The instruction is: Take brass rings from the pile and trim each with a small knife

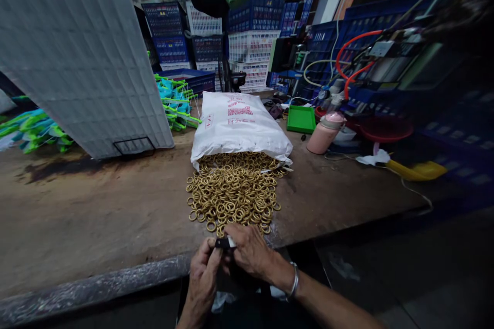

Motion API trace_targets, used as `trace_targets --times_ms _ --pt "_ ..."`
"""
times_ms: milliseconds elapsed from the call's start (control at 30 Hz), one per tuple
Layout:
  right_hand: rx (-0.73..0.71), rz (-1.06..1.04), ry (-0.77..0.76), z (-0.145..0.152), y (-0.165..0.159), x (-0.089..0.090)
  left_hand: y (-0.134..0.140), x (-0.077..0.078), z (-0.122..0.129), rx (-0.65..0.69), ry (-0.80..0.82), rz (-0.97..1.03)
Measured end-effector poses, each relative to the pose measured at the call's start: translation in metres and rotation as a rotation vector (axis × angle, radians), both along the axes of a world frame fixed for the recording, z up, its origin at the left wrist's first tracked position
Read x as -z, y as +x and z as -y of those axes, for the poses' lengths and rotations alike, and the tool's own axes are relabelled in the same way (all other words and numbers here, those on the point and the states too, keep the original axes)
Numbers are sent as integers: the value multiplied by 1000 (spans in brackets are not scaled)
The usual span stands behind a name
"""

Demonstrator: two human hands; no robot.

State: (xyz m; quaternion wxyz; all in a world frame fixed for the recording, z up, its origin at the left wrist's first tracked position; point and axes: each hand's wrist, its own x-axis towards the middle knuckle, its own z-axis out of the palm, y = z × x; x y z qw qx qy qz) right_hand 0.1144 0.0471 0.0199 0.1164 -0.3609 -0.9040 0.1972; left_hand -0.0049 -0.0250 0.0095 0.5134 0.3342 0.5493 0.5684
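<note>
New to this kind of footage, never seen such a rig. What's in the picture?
No machine here: it's a person's bare left hand and right hand. The single picture comes from a camera on their head, looking forward and down. On the brown worktop, loose gold-coloured rings lie heaped at the near, open end of a white sack with red print. Both hands hold a small black-and-white object in their fingers; I can't tell what it is.

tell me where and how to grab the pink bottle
Probably grip the pink bottle around its rounded body, below the lid, coming from the near left: bare tabletop lies there, while a green tray and orange hose lie beyond.
</note>
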Motion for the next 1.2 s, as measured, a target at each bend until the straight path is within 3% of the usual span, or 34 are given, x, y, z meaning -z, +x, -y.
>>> trace_targets --times_ms 467,733,933,1100,1200 --pt "-47 74 -80 -2 -3 -3 -5 3 4 24 58 -102" --pt "46 120 -41 5 -14 -13 -11 -4 8 16 -19 -50" --pt "246 169 17 -17 -15 -2 1 -19 19 78 77 -70" --pt "334 137 122 -39 -11 9 0 -3 9 6 -155 218" --pt "399 150 139 -40 -17 12 -8 10 3 -54 -247 228"
